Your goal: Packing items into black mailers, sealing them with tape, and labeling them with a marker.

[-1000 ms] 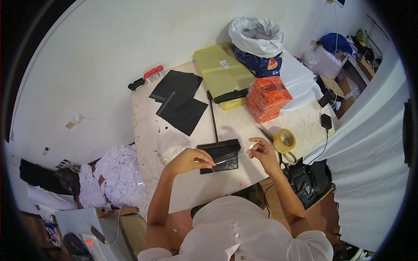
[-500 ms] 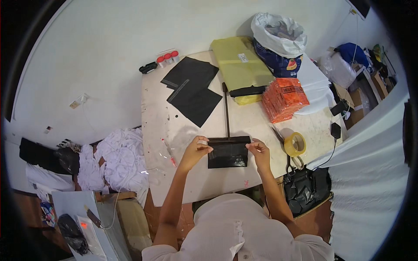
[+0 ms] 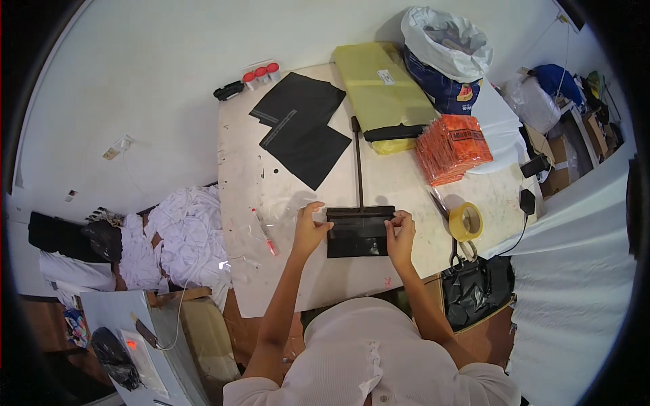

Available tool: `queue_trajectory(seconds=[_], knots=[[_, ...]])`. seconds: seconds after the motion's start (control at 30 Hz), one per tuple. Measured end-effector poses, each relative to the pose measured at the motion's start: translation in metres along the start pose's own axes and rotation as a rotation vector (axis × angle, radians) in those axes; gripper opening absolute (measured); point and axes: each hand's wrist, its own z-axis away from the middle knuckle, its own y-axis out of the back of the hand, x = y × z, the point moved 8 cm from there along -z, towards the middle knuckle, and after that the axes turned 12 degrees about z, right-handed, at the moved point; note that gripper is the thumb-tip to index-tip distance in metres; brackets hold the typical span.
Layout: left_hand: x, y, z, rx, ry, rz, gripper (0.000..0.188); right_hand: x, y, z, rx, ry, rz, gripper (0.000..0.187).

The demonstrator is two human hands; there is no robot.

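Observation:
A shiny black plastic bag (image 3: 357,243) lies flat near the front of the table, its upper part folded into a band along the far edge. My left hand (image 3: 311,229) grips its left edge close to the far corner, thumb against the plastic. On the opposite side my right hand (image 3: 401,238) holds the right edge, fingers bent. A thin dark rod (image 3: 359,166) runs from the bag's far edge towards the back of the table. Beyond it to the left lie flat black plastic sheets or bags (image 3: 306,152), overlapping.
Right of the bag are scissors (image 3: 455,254) and a yellow tape roll (image 3: 466,222). Orange packets (image 3: 457,149) are stacked behind, near a yellow package (image 3: 386,88) and a white-topped blue sack (image 3: 440,74). A red-and-white marker (image 3: 264,231) lies left. White cloth (image 3: 189,237) is heaped beside the table.
Both hands have come down slightly along the bag's sides, and their fingers now press closer against its edges. The whole view has shifted a little.

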Motion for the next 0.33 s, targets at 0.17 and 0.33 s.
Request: queue_trajectory(seconds=[0.17,0.33], knots=[[-0.002,-0.003,-0.003,0.023,-0.038,-0.02,0.038,-0.002,-0.009,0.001,0.001,0.138,0.268,0.015],[-0.015,-0.007,-0.005,-0.03,0.018,-0.033,0.033,0.0,-0.018,0.002,-0.021,0.166,0.373,0.015]])
